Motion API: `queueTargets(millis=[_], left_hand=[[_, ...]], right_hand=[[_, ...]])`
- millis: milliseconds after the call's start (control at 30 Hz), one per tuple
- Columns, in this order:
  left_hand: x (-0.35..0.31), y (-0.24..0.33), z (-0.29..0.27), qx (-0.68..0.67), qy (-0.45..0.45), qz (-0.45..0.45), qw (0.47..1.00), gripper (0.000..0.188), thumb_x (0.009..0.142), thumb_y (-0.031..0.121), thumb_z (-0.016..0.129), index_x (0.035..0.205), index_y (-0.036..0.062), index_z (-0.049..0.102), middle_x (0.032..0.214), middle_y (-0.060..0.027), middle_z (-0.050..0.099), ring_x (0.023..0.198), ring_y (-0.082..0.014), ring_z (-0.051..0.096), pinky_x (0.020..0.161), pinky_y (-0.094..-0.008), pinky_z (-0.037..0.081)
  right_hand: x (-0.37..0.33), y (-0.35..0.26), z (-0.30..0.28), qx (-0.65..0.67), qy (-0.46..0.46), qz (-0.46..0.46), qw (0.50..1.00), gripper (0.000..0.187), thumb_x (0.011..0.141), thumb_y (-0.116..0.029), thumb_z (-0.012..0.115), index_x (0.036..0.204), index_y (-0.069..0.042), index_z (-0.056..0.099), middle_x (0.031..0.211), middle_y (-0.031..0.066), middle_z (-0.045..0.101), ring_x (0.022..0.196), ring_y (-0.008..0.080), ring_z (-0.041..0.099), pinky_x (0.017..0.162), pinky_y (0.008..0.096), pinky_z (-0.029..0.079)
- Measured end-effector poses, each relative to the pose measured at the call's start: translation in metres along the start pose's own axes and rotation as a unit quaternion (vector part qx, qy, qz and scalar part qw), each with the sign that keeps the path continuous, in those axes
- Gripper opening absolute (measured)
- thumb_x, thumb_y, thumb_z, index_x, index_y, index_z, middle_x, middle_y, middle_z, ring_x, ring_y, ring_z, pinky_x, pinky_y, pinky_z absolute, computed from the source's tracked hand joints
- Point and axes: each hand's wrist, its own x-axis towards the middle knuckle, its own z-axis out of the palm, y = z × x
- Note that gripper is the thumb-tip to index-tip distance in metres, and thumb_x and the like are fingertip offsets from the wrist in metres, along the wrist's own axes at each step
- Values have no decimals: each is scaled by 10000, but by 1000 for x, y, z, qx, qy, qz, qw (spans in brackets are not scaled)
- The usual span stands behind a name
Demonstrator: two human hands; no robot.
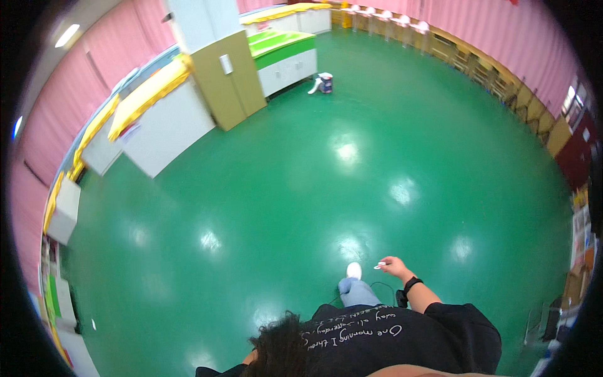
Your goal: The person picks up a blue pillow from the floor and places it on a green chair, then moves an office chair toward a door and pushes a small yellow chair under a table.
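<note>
My right hand [394, 267] is closed on a small white object [380, 266], held out over the green floor; it is too small to name. A black band [412, 283] circles that wrist. Just left of the hand, my white shoe [354, 271] and light blue trouser leg [357, 292] show in mid-stride. A thin dark cord loops between the leg and the forearm. My left hand is out of sight; only a little skin and black sleeve appear beside dark hair at the lower edge.
Green floor [282, 188] spreads ahead. White counters [169, 119] with yellow covers and an olive cabinet [229, 81] stand left. A dark container with a white piece [325, 83] sits by the green-topped counter [286, 60]. Stools [502, 88] line the far right wall.
</note>
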Motion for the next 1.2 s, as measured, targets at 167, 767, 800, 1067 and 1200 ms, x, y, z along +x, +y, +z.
queueTargets(millis=[167,767,800,1067,1200], left_hand=[[81,174,-35,84,12,70,994,201,726,172,485,863,34,532,754,-120,551,713,-265,522,645,-351,427],[267,676,-81,214,-147,338,905,347,789,268,404,1060,66,476,998,-154,525,909,-303,506,763,-366,402],[257,706,-105,204,-137,327,913,363,801,273,397,1090,62,458,1031,-153,512,930,-299,497,780,-366,396],[296,806,-266,209,-63,171,961,420,823,292,409,1157,37,409,1131,-154,464,1022,-304,445,854,-362,355],[482,880,-223,247,-101,199,943,402,804,284,424,1116,30,434,1090,-157,482,989,-306,461,829,-360,367]], right_hand=[[12,95,-101,9,223,74,972,314,678,-195,663,898,3,560,718,59,590,586,123,559,504,252,458],[243,31,-334,299,127,219,920,199,756,-140,554,884,12,561,757,82,561,557,158,534,480,273,475],[263,32,-358,292,144,215,921,197,758,-146,559,871,16,559,735,84,554,558,161,536,478,275,474],[392,13,-531,217,254,191,923,234,659,-97,675,786,4,506,680,66,541,508,123,512,407,234,410],[453,-34,-592,276,309,181,892,204,675,-117,658,813,-24,540,715,36,557,573,105,519,479,238,422]])
